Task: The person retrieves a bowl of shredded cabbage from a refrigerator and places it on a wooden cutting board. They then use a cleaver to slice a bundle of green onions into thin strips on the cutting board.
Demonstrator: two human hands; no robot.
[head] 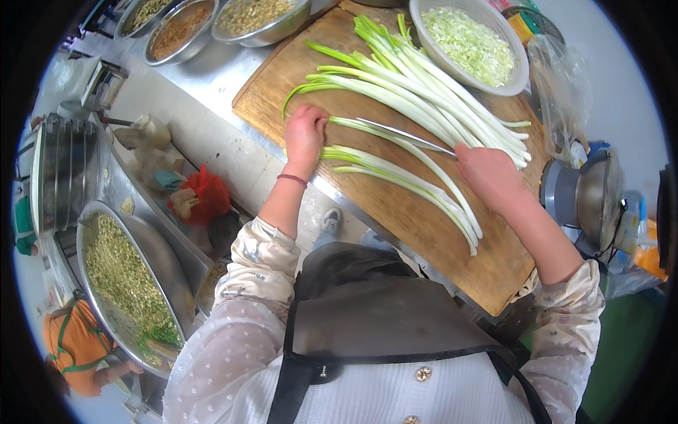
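Note:
My left hand is closed around the green end of a long scallion at the near left edge of a wooden cutting board. In my right hand is the handle of a knife, mostly hidden by my fingers. The knife's blade points left and lies along the held scallion. Nearer my body, a few slit scallions rest on the board. Beyond the knife lies a large pile of whole scallions, white ends to the right.
A pale bowl of chopped scallion sits at the board's far right. Steel bowls with fillings stand far left. On the left are a big steel basin of chopped greens and a person in orange. A plastic bag hangs right.

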